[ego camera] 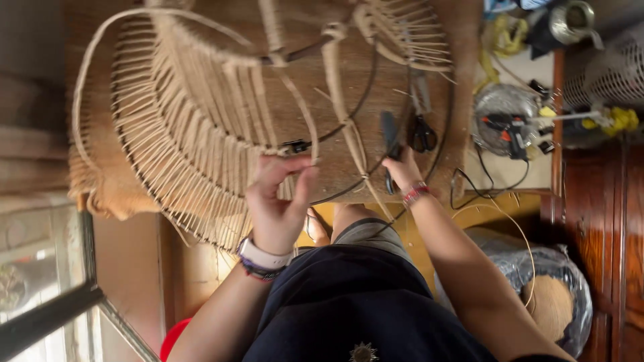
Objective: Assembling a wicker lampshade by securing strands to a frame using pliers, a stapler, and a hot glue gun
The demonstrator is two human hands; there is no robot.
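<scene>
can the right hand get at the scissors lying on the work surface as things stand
Probably yes: the right hand lies close beside the scissors, with only thin black wire between them, though it already grips a dark tool.

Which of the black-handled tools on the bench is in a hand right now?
The long black-handled tool gripped by the right hand. The scissors beside it lie untouched, and the glue gun sits farther right.

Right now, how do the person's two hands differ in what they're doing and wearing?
The left hand pinches a pale woven strand on the wicker frame with spread fingers; the right hand is wrapped around a dark-handled tool. The left wrist wears a white watch band and dark bracelets; the right wrist wears red bracelets. Both hands work at the frame's black wire rim.
</scene>
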